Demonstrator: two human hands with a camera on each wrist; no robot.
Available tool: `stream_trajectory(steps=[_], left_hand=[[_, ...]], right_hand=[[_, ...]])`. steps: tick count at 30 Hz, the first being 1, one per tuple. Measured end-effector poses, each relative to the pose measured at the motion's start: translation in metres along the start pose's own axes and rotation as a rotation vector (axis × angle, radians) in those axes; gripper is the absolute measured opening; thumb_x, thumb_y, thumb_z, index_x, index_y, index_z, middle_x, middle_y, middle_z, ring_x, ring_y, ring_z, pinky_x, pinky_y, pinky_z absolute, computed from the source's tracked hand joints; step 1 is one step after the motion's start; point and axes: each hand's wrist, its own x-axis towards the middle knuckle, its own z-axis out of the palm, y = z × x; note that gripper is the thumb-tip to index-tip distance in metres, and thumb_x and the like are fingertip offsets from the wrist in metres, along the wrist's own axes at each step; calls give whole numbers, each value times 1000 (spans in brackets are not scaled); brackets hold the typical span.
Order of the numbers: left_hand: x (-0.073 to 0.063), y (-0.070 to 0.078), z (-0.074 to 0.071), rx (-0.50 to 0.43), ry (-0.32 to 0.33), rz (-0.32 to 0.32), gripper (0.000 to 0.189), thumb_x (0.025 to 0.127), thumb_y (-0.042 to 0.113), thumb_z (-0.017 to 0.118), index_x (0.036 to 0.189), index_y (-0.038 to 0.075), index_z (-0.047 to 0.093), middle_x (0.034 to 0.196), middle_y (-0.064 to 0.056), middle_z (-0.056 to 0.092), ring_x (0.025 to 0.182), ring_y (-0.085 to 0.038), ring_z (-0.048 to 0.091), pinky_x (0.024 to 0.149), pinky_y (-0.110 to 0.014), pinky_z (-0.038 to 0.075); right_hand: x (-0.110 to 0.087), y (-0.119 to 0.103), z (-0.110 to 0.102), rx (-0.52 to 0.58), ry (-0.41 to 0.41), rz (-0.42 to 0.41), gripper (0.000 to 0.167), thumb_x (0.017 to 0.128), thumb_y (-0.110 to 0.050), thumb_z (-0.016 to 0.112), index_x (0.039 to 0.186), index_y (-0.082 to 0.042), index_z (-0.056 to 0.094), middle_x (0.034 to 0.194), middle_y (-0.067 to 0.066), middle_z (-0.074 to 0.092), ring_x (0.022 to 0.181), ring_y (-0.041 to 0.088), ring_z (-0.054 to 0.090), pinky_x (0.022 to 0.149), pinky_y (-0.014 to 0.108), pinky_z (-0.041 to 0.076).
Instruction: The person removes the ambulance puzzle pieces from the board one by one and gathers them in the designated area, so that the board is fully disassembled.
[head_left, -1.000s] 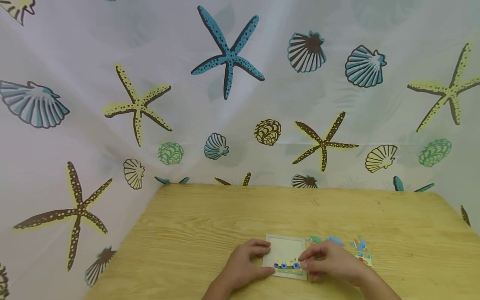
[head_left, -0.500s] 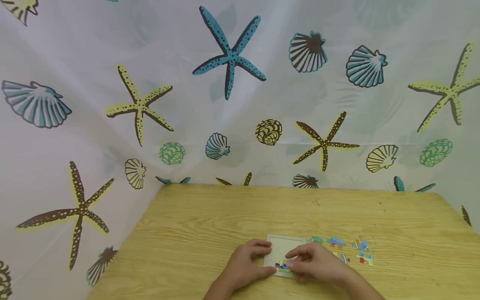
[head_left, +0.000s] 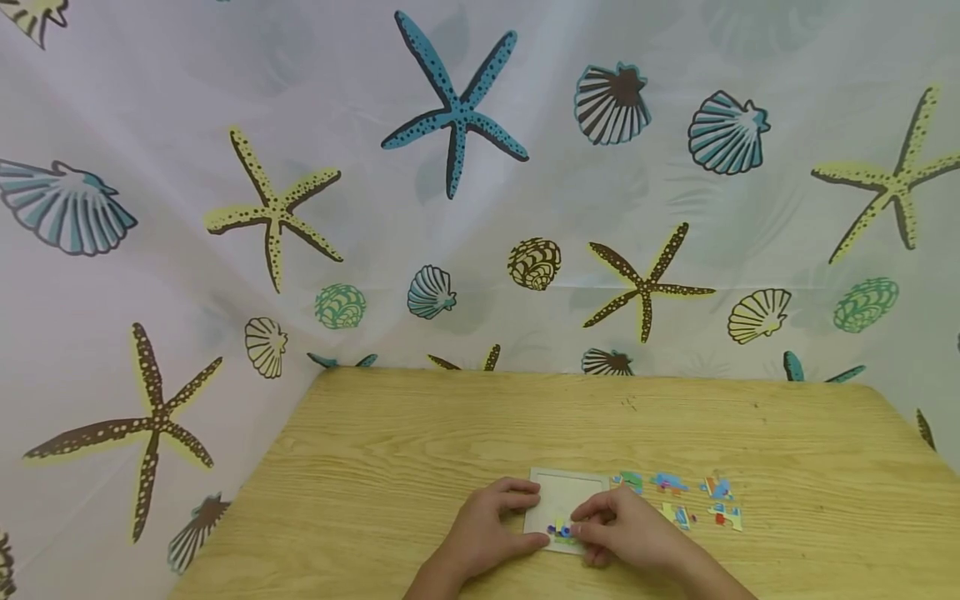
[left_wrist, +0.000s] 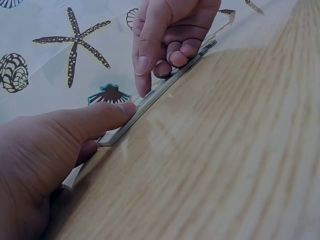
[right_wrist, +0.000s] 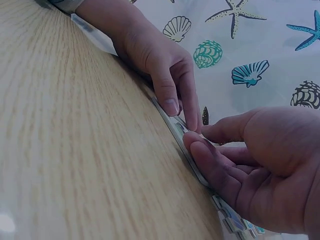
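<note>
A jigsaw puzzle tray (head_left: 567,478) with a pale raised border lies on the table. My left hand (head_left: 489,533) grips its left side, with the thumb on the near border and the fingers along the left edge. A few joined puzzle pieces (head_left: 559,531), yellow, blue and green, sit in the tray's near left part. My right hand (head_left: 626,531) is over the near right part, its fingertips touching down at these pieces and hiding some of them. In the left wrist view the right index finger (left_wrist: 143,85) points down onto the tray while the other fingers are curled.
Several loose puzzle pieces (head_left: 670,482) lie on the wooden table (head_left: 405,450) right of the tray, in two rough rows. A white curtain (head_left: 525,200) printed with starfish and shells hangs behind the table and at its sides.
My right hand has moved left along the near row of pieces, now covering its right part. More loose pieces show beside the tray. The left hand has stayed on the tray.
</note>
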Motion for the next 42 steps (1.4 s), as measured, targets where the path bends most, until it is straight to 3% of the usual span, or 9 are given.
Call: stream_trajectory(steps=[11, 20, 30, 42], left_hand=[[0, 3, -1, 2, 7, 7, 52, 75, 39, 88, 117, 11, 75, 128, 10, 65, 118, -16, 63, 105, -43, 48], [1, 2, -1, -18, 3, 4, 54, 75, 40, 88, 118, 11, 74, 129, 10, 65, 118, -17, 63, 105, -42, 48], [0, 3, -1, -29, 1, 0, 53, 75, 38, 88, 118, 11, 74, 130, 9, 65, 123, -21, 61, 107, -45, 46], [1, 2, 0, -21, 12, 15, 52, 75, 38, 88, 117, 11, 75, 129, 9, 65, 119, -18, 63, 106, -43, 48]], right_hand=[[0, 2, 0, 38, 14, 0, 18, 97, -13, 65, 104, 2, 59, 79, 9, 67, 64, 15, 69, 60, 27, 59], [-3, 0, -4, 81, -27, -1, 19, 94, -15, 69, 100, 2, 61, 90, 7, 62, 72, 16, 68, 65, 30, 60], [-6, -3, -7, 102, -37, 21, 21, 94, -14, 70, 102, 3, 61, 89, 10, 64, 77, 20, 71, 67, 33, 61], [-11, -7, -22, 94, -44, -29, 25, 95, -15, 69, 106, 6, 60, 89, 9, 65, 78, 21, 72, 69, 33, 61]])
